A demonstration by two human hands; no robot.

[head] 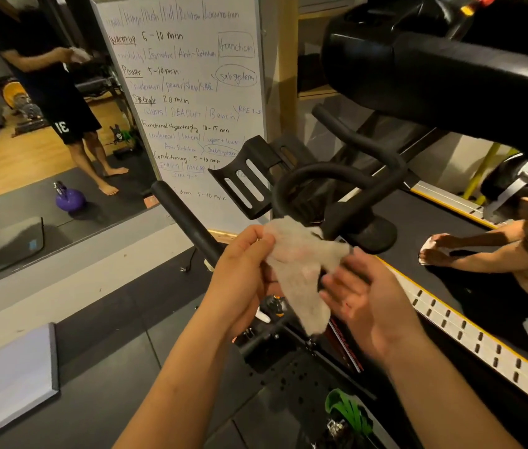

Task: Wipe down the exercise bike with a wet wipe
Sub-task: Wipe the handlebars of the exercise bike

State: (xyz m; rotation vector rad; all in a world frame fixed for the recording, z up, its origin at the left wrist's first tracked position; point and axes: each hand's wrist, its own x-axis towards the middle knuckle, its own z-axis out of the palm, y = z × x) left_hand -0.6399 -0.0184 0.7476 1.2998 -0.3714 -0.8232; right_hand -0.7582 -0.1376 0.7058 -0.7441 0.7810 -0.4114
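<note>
One wipe (298, 270), crumpled, held before bike (327, 168) handlebar. left hand (243, 277) pinches its upper edge; right hand (366, 299) spread, palm up, at its right corner. One whiteboard (185, 92) behind.

A handwritten whiteboard (185, 92) stands beside a mirror (13, 157); purple kettlebell (70, 199) reflected there; grey panel (13, 380) on floor.

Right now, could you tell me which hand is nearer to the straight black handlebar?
Left. The left hand pinches the wet wipe just beside the lower end of the handlebar; the right hand is beyond the wipe, farther away.
</note>
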